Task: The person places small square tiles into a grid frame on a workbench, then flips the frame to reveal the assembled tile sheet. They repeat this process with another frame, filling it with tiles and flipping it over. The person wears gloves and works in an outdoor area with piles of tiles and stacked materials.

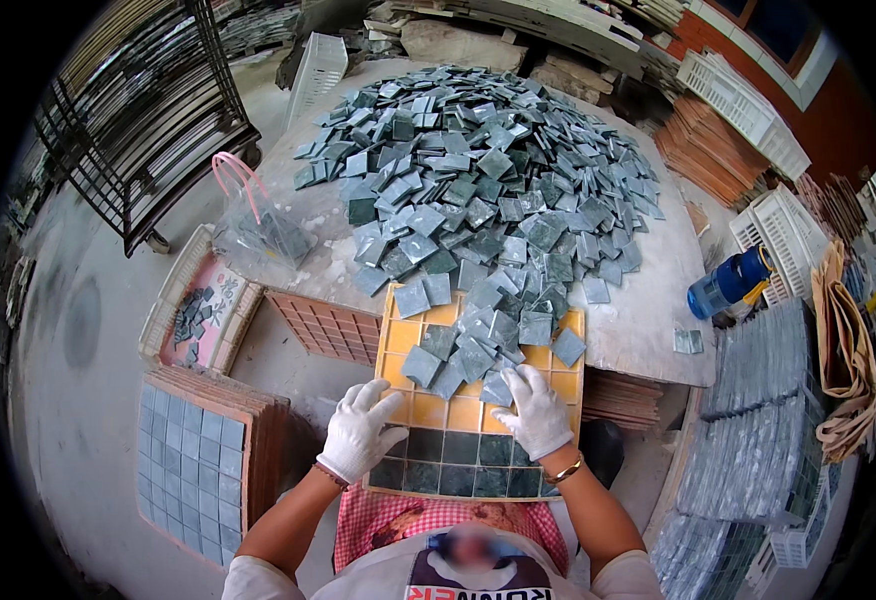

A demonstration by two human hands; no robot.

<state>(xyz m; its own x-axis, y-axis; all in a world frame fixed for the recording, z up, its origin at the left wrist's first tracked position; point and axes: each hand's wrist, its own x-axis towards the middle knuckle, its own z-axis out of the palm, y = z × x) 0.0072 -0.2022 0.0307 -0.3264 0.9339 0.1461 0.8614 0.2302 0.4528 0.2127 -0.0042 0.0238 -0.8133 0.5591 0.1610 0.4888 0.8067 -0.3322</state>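
Pale cloth of a printed shirt (390, 566) is seen nearest, with a red-and-white checked apron (360, 515) beyond it. Above the lap a yellow gridded tray (405, 332) is placed; its nearer rows are filled with dark green square stone tiles (458, 450), while loose grey-green tiles (421, 367) are scattered over its farther part. By the tray's left edge the gloved left hand (361, 430) is held with fingers spread, and nothing is seen gripped. The gloved right hand (536, 412) is half curled, its fingertips set at one loose tile (496, 388); whether that tile is pinched cannot be told. To the left, tile-faced panels (193, 460) are stacked; to the right, bundled tiles (738, 450) are piled. Farther off, a large tile heap (478, 170) is spread across a pale tabletop (638, 335).
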